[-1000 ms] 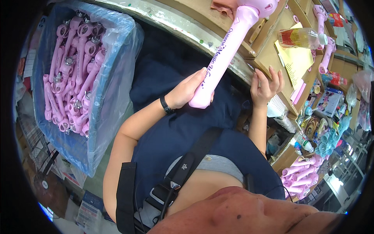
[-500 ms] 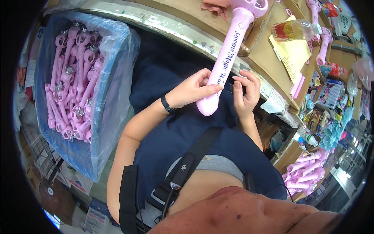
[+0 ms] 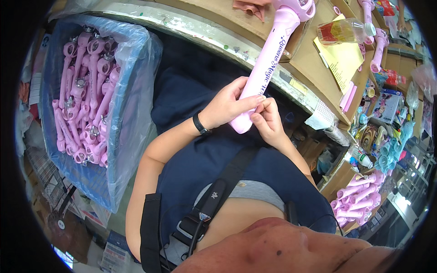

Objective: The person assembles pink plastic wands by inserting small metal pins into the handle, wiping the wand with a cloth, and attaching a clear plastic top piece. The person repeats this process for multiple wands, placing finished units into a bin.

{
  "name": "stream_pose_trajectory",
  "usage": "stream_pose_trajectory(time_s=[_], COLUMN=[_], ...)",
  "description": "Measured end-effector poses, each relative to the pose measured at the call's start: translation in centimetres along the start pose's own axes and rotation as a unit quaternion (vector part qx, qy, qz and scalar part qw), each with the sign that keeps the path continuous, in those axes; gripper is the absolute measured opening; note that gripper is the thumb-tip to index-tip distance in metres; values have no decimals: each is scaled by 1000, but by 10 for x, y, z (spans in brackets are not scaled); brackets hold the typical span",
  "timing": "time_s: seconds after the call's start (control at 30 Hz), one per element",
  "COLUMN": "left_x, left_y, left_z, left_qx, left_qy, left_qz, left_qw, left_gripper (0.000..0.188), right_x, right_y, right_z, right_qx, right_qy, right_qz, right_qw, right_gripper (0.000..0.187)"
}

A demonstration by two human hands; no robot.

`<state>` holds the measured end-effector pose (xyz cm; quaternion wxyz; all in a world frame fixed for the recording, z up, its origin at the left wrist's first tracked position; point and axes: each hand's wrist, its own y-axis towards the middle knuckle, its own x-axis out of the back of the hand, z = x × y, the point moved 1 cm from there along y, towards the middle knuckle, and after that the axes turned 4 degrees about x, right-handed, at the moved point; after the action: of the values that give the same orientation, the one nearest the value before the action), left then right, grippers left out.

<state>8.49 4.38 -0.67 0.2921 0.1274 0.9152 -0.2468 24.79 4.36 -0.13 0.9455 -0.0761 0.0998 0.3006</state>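
Observation:
My left hand (image 3: 230,103) is wrapped round the lower handle of a pink toy wand (image 3: 268,57), thumb laid across its front. The wand slants up and away to the right, its rounded butt end toward me and its ring-shaped head cut off by the top edge. Dark lettering runs along the handle. Against the right side of the handle, close to my left thumb, my right hand (image 3: 271,122) has its fingers curled and its thumb pressed in. Its fingertips are partly hidden.
On the left stands a blue crate (image 3: 119,132) lined with clear plastic, holding many pink wands (image 3: 93,77). The workbench edge (image 3: 200,34) crosses ahead, with cardboard trays, a bottle (image 3: 341,32) and yellow paper (image 3: 341,59). More pink wand parts (image 3: 357,200) lie at the right.
My right hand has moved left from beside the wand, and its fingers have closed against the handle. The wand, in my left hand, has shifted only slightly.

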Motion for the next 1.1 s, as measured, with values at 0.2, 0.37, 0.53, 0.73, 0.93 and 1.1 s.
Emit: stream_pose_trajectory(time_s=[0.2, 0.37, 0.53, 0.73, 0.93, 1.1], left_x=[-5, -5, -13, -21, -20, -22], left_y=[2, 3, -2, -4, -3, -5], left_z=[-4, -5, -13, -19, -18, -19], left_qx=[40, 46, 6, -19, -34, -28], left_qy=[-141, -160, -131, -127, -118, -125], left_qz=[23, 54, 29, 4, -4, -16], left_qw=[989, 984, 991, 992, 992, 992], left_gripper=[41, 44, 50, 69, 66, 67], right_x=[6, 9, 9, 4, 4, 0], right_y=[-3, -3, -3, -3, 0, -1], right_z=[0, 10, 13, 13, 17, 21], right_qx=[16, 43, 83, 15, 3, 18], right_qy=[-32, -123, -157, -61, -77, -122], right_qz=[-1, 15, 5, -20, 1, -17], right_qw=[999, 991, 984, 998, 997, 992], right_gripper=[14, 10, 12, 14, 16, 18])
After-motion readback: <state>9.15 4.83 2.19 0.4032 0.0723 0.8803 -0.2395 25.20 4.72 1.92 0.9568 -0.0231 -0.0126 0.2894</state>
